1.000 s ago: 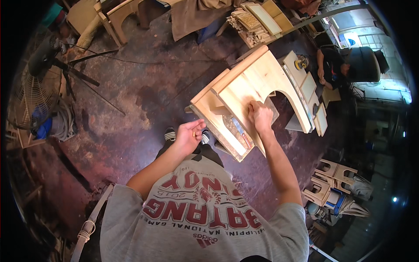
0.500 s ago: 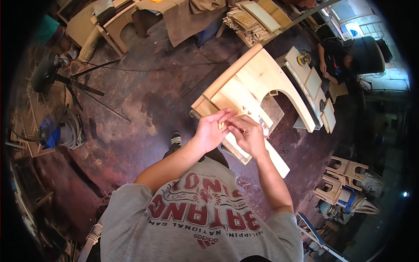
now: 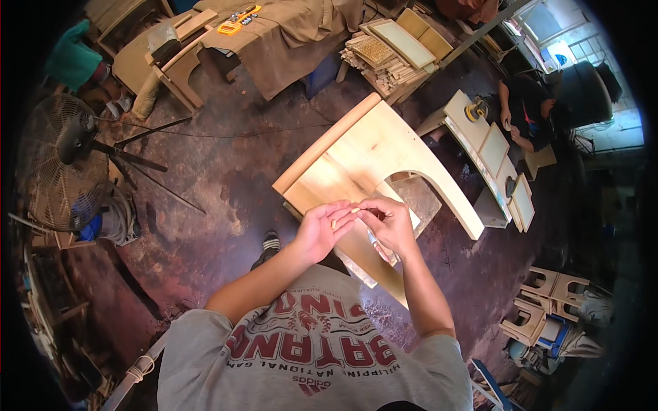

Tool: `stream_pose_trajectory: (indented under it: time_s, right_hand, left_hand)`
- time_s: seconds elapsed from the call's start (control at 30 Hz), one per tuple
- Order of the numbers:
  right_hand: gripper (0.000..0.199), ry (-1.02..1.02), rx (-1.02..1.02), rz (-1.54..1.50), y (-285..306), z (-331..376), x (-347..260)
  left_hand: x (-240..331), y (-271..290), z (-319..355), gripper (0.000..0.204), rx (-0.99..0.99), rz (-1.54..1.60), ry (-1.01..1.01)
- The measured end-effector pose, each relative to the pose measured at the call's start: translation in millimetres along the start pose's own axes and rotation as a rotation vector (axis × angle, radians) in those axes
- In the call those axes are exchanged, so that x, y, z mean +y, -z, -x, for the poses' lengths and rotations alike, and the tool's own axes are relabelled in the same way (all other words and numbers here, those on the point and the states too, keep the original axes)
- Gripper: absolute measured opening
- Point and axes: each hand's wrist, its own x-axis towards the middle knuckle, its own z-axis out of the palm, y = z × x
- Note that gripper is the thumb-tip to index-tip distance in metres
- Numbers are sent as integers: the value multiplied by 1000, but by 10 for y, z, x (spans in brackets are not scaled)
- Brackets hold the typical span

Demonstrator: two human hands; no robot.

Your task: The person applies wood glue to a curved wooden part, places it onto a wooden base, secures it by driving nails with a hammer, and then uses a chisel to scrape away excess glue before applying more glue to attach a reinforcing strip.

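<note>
My left hand [image 3: 318, 230] is held palm up with its fingers stretched out. A small pale wooden dowel pin [image 3: 334, 224] lies on it near the base of the fingers. My right hand [image 3: 388, 225] pinches another small pale pin [image 3: 355, 211] between thumb and fingertips, right at the left fingertips. Below both hands is a wooden furniture panel [image 3: 343, 154] with a curved cutout and a rounded rail along its far left edge. A slim whitish and reddish item [image 3: 381, 251] shows beside my right hand, partly hidden; its kind is unclear.
A standing fan [image 3: 68, 147] is at the left. Behind is a cloth-covered table [image 3: 288, 51] with an orange tool set [image 3: 236, 24], beside stacked wood strips [image 3: 384, 61]. A person [image 3: 524, 109] works at a bench [image 3: 473, 127] with a sander [image 3: 476, 109]. Stools [image 3: 545, 294] stand at right.
My right hand has drawn a pin out to my left fingertips, and the left palm has opened wider. The panel and surroundings have shifted in view, the panel lower and to the left.
</note>
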Motion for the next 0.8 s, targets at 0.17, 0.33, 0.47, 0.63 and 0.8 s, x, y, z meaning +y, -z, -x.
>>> stream_pose_trajectory:
  time_s: [0.17, 0.33, 0.47, 0.63, 0.8]
  right_hand:
    - [16, -46, 289, 244, 923, -862, 705]
    - [17, 16, 203, 753, 1514, -1581, 1292]
    - [17, 27, 172, 817, 1518, -1764, 1293]
    - [19, 21, 61, 862, 1568, -1856, 1241]
    - [19, -23, 13, 875, 1545, -1894, 1151]
  left_hand:
    - [-44, -77, 113, 27, 114, -40, -1]
    - [115, 140, 404, 21, 89, 59, -111]
    - [156, 680, 593, 20, 271, 85, -242]
    - [110, 1179, 768, 20, 396, 248, -251]
    - [88, 1303, 830, 18, 449, 292, -256]
